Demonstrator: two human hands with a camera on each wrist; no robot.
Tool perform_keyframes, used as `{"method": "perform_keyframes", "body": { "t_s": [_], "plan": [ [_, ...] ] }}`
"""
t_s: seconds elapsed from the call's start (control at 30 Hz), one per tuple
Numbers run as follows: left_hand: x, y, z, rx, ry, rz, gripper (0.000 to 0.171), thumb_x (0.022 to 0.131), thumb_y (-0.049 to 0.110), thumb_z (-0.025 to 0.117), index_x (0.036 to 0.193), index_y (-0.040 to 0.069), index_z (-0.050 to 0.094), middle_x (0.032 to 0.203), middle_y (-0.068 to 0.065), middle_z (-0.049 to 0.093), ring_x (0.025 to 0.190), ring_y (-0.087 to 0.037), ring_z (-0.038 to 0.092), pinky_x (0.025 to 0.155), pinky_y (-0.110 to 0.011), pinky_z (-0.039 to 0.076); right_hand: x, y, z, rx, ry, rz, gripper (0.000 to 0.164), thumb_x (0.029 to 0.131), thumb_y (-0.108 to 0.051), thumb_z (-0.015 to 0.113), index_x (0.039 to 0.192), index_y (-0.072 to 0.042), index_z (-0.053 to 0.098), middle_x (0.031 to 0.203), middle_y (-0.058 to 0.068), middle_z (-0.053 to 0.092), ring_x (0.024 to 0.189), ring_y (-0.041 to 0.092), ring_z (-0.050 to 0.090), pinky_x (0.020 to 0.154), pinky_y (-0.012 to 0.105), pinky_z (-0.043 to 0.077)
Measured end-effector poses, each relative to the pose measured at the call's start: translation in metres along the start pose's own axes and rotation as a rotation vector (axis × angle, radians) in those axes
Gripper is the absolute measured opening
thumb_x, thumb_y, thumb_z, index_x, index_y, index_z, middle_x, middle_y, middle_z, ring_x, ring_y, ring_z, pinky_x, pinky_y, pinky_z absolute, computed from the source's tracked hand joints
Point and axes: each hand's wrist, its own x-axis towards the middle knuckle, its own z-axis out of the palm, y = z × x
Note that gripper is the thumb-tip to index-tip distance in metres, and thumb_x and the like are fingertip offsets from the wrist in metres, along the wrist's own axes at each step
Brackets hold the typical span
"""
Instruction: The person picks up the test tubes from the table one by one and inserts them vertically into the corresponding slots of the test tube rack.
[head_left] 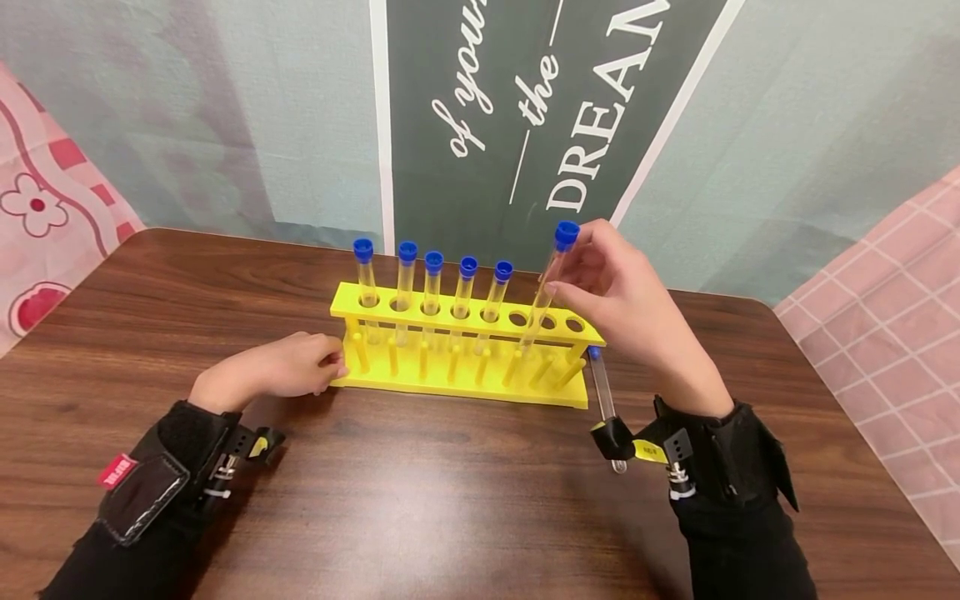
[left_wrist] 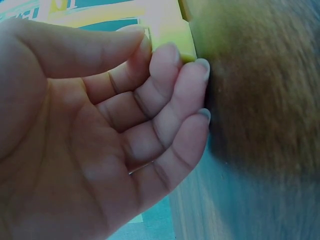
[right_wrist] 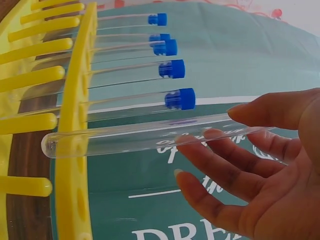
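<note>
A yellow test tube rack [head_left: 465, 383] stands on the table, and several blue-capped clear test tubes [head_left: 432, 283] are upright in its left holes. My left hand [head_left: 296, 365] grips the rack's left end; in the left wrist view, thumb and fingertips meet at the yellow corner [left_wrist: 172, 35]. Over the right part of the rack, my right hand [head_left: 618, 279] pinches a tilted test tube [head_left: 542, 300] between thumb and fingers. That tube's rounded bottom [right_wrist: 50, 145] overlaps the rack's top bar in the right wrist view. Holes at the rack's right end hold no tubes.
Another blue-capped test tube [head_left: 602, 387] lies on the brown wooden table [head_left: 420, 500] beside the rack's right end, partly hidden by the right wrist camera. Behind the table hangs a grey-green cloth [head_left: 315, 125] with a dark lettered panel [head_left: 480, 192].
</note>
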Motion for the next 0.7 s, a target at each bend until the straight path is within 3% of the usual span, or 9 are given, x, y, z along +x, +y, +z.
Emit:
{"method": "perform_keyframes", "body": {
  "t_s": [0.07, 0.47, 0.7],
  "plan": [
    [0.0, 0.0, 0.0, -0.001, -0.001, 0.0, 0.014, 0.093, 0.01, 0.048, 0.082, 0.002, 0.051, 0.063, -0.002, 0.047, 0.053, -0.014, 0.039, 0.051, -0.028, 0.033, 0.002, -0.002, -0.001, -0.003, 0.012, 0.0, 0.024, 0.084, 0.008, 0.057, 0.103, 0.005, 0.042, 0.089, 0.014, 0.057, 0.08, 0.02, 0.06, 0.072, 0.023, 0.049],
    [0.0, 0.0, 0.0, 0.006, 0.009, -0.001, 0.014, 0.093, 0.009, 0.048, 0.081, 0.002, 0.051, 0.063, -0.002, 0.047, 0.053, -0.014, 0.04, 0.051, -0.028, 0.034, 0.01, -0.008, -0.003, 0.017, 0.119, -0.018, 0.026, 0.083, 0.007, 0.058, 0.103, 0.005, 0.042, 0.087, 0.014, 0.058, 0.079, 0.019, 0.061, 0.073, 0.023, 0.049],
    [0.001, -0.001, 0.001, 0.003, 0.007, -0.008, 0.015, 0.093, 0.01, 0.048, 0.081, 0.002, 0.051, 0.063, -0.003, 0.048, 0.053, -0.014, 0.04, 0.051, -0.028, 0.034, 0.012, -0.007, -0.002, 0.0, 0.128, -0.018, 0.025, 0.083, 0.007, 0.058, 0.102, 0.006, 0.042, 0.088, 0.014, 0.058, 0.079, 0.02, 0.062, 0.073, 0.022, 0.048]
  ]
}}
